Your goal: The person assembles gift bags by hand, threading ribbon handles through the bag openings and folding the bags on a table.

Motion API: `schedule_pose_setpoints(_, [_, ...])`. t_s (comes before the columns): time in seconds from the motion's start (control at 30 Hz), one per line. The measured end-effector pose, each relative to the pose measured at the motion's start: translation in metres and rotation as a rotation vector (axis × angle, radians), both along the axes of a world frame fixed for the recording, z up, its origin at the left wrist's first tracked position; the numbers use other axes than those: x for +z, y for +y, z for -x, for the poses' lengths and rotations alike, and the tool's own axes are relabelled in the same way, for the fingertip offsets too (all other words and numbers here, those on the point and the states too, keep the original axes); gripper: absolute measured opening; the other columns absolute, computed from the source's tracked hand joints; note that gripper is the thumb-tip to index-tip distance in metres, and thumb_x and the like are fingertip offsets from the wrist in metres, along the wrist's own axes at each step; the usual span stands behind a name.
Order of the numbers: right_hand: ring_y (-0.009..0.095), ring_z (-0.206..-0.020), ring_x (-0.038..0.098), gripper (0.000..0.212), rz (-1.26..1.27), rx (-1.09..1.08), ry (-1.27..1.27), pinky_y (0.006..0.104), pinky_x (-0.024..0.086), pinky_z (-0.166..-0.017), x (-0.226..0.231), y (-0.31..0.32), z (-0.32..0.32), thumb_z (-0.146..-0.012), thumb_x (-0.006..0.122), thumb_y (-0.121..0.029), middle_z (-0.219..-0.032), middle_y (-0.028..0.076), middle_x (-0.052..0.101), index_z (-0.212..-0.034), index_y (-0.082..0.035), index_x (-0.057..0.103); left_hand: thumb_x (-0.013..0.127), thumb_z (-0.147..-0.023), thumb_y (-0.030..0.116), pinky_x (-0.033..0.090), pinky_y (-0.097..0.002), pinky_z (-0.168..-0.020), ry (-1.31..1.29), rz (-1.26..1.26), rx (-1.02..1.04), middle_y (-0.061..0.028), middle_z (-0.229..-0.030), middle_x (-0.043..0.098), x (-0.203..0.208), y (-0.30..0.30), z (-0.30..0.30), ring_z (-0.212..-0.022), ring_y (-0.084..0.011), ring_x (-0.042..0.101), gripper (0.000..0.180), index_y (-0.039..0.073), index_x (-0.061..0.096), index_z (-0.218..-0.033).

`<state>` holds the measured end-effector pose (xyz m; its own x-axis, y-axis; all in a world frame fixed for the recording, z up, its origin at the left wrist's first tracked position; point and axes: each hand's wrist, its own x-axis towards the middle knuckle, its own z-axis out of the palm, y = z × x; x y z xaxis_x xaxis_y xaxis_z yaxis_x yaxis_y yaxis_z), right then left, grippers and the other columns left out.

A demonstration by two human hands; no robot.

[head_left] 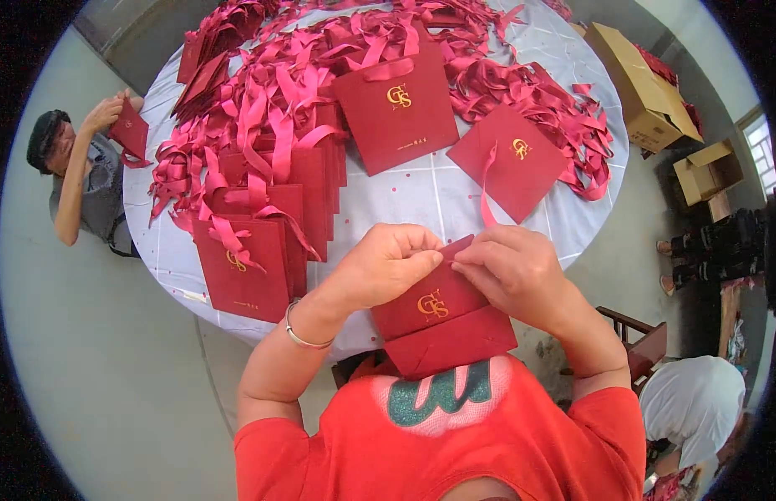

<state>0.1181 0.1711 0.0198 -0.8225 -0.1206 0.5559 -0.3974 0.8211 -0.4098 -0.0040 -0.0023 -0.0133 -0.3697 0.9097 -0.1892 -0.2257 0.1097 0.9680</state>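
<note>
A small dark-red paper gift bag [448,332] with a gold emblem leans against my red shirt at the table's near edge, its opening edge away from me. My left hand [395,265] pinches the left part of that edge between thumb and fingers. Opposite it, my right hand [515,272] is closed at the same edge, fingertips pressed together. A pink ribbon [488,194] rises just behind the right fingers; whether they grip its end is hidden. Beyond my hands lie a larger red bag [405,125] with a ribbon handle and a tilted red bag [522,179].
The round table's white cloth [438,200] carries rows of red bags [242,280] on the left and heaped pink ribbons [555,108] at the back. A person [83,179] at the left holds a bag. Cardboard boxes [643,92] and another person [693,409] are on the right.
</note>
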Motion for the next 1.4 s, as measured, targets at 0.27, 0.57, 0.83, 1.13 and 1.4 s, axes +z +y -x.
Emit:
schedule_pose_setpoints(0.27, [0.025,-0.062,0.06,0.011,-0.133,-0.032,-0.048,0.0361,0.05,-0.054,0.004,-0.013,-0.001,-0.074,0.068,-0.009,-0.071,0.009,0.056,-0.072,-0.004,0.058,0.054,-0.092,0.006,0.043,-0.0191,-0.062,0.049,-0.03,0.042,0.0039,-0.08,0.06,-0.009,0.001,-0.002,-0.072,-0.0024,0.051,0.013,-0.003,0.063,-0.094])
schedule_pose_setpoints(0.57, [0.03,-0.059,0.059,0.007,-0.204,-0.09,-0.174,0.0402,0.05,-0.053,0.0,-0.025,0.009,-0.07,0.06,-0.007,-0.071,0.013,0.054,-0.073,-0.004,0.054,0.049,-0.092,0.0,0.048,-0.0234,-0.077,0.29,0.101,0.031,-0.0028,-0.092,0.066,-0.007,-0.003,0.0,-0.085,-0.0077,0.058,0.017,-0.006,0.063,-0.101])
schedule_pose_setpoints(0.83, [0.033,-0.065,0.062,0.008,0.119,-0.152,-0.392,0.0422,0.05,-0.06,0.002,-0.024,0.014,-0.077,0.066,-0.011,-0.078,0.015,0.061,-0.077,-0.003,0.063,0.05,-0.089,0.0,0.048,-0.0237,-0.075,0.423,0.094,0.049,-0.0049,-0.086,0.066,-0.01,-0.001,-0.001,-0.082,-0.0069,0.056,0.017,-0.004,0.064,-0.098])
schedule_pose_setpoints(1.13, [0.015,-0.068,0.055,0.019,0.413,0.025,-0.502,0.0296,0.045,-0.061,-0.002,-0.004,0.014,-0.071,0.08,-0.014,-0.076,0.004,0.058,-0.08,-0.005,0.066,0.055,-0.082,0.011,0.049,-0.0373,-0.064,0.442,0.035,0.074,-0.0203,-0.076,0.065,-0.007,-0.003,-0.008,-0.069,-0.0289,0.065,0.016,-0.001,0.064,-0.087])
schedule_pose_setpoints(1.4, [0.011,-0.061,0.058,0.02,0.28,-0.002,-1.057,0.0299,0.046,-0.056,0.045,0.009,0.039,-0.086,0.064,-0.019,-0.066,0.005,0.063,-0.083,0.001,0.066,0.064,-0.081,0.001,0.043,-0.0243,-0.052,0.488,-0.005,0.126,-0.0034,-0.068,0.065,0.01,-0.007,-0.016,-0.061,-0.0042,0.054,0.007,-0.002,0.06,-0.086])
